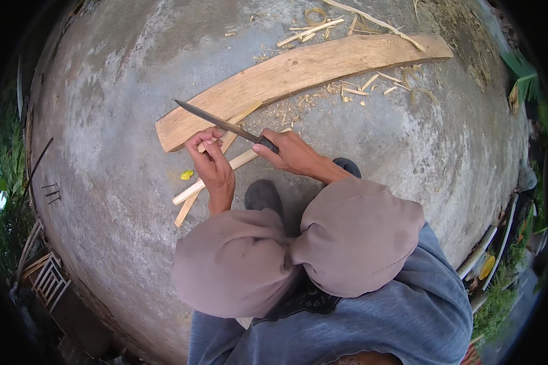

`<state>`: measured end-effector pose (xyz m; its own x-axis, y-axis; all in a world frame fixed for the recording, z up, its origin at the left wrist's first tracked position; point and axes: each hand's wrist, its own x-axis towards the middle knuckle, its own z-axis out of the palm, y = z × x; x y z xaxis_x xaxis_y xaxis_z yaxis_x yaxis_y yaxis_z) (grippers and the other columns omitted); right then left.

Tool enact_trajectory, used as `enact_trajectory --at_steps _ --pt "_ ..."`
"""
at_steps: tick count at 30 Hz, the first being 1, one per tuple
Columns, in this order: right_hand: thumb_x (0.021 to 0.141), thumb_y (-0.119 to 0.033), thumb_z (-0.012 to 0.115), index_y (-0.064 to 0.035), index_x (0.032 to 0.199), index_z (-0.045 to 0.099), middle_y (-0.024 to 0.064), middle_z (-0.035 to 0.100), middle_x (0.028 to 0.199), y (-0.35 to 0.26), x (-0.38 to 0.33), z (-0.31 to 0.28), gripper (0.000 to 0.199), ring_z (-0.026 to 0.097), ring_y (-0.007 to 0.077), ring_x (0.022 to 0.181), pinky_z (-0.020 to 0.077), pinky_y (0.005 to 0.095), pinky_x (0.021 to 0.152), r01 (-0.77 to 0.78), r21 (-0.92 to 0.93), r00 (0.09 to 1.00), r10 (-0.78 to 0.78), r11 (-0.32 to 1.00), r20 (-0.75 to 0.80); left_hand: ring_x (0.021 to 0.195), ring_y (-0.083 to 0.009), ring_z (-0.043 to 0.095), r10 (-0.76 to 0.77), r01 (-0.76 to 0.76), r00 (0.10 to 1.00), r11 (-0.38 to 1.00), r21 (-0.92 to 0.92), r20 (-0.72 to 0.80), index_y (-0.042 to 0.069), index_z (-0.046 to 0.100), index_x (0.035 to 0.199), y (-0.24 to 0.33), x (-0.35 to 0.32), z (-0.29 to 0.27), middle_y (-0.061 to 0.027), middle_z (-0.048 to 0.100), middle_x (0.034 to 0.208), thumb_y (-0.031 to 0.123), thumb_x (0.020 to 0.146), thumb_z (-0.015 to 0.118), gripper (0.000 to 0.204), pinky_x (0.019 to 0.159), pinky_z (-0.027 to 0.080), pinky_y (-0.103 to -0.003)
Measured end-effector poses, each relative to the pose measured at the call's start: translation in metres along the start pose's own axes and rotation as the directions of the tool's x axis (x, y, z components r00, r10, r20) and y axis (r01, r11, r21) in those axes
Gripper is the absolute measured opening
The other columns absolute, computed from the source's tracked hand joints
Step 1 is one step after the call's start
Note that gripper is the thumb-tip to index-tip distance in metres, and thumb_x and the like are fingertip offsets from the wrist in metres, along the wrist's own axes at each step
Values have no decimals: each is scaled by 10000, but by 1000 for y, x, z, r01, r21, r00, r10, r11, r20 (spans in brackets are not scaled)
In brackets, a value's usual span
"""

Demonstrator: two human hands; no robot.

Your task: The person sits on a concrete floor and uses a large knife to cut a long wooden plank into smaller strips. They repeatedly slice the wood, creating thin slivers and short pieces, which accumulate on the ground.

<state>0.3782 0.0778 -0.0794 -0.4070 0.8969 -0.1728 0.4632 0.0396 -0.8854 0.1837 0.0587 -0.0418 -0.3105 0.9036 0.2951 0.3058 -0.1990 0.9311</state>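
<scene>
A knife with a long dark blade is in my right hand, whose fingers wrap round its black handle. The blade points up and left, passing just beyond the fingertips of my left hand. My left fingers are curled into a pinch; a small pale bit shows at them, too small to name. Below the hands, a pale wooden strip crosses a second, more yellow wooden strip on the concrete. My left hand and the blade hide parts of both strips.
A long, thick wooden plank lies beyond my hands. Wood chips and thin offcuts are scattered round it, with a long bent strip across its far right end. A yellow leaf lies left. My shoes stand close below.
</scene>
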Motion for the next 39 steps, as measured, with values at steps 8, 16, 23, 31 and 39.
enact_trajectory --at_steps 8,16,23,31,39 --pt "1064 -503 535 66 1002 623 298 641 686 10 5 2 579 664 491 691 523 553 706 -119 -16 992 120 993 38 904 -133 562 -27 27 998 1000 -14 -51 52 468 1166 -3 7 3 -117 648 1055 60 1103 422 78 816 486 -285" --pt "1066 -545 502 89 1058 633 341 682 851 29 17 -2 647 687 497 797 538 557 765 -208 -52 978 209 977 10 941 -138 598 -18 19 996 1000 19 -83 43 486 1270 3 10 -4 -102 644 1065 59 1102 437 176 803 477 -273" --pt "1020 -557 584 66 1026 625 227 682 804 55 19 -13 625 669 373 667 558 483 684 -426 444 901 416 789 125 1016 -188 690 -216 216 976 976 -3 -37 -6 529 1406 26 12 -5 -168 719 1191 157 1091 582 359 929 558 -340" --pt "955 -414 749 -12 868 601 81 602 637 36 11 -10 437 612 167 513 485 353 517 -185 187 960 218 965 -176 1014 -195 730 -151 150 987 989 -15 -50 -11 683 1176 22 21 -7 -164 744 1182 59 1051 631 153 887 591 -292" --pt "885 -263 732 43 939 657 253 700 756 -9 6 2 320 704 411 694 558 475 692 -19 79 999 22 997 -28 1052 -162 708 -70 72 997 996 55 -41 -9 695 1185 13 6 -10 -154 748 1182 37 1046 632 160 836 555 -262"
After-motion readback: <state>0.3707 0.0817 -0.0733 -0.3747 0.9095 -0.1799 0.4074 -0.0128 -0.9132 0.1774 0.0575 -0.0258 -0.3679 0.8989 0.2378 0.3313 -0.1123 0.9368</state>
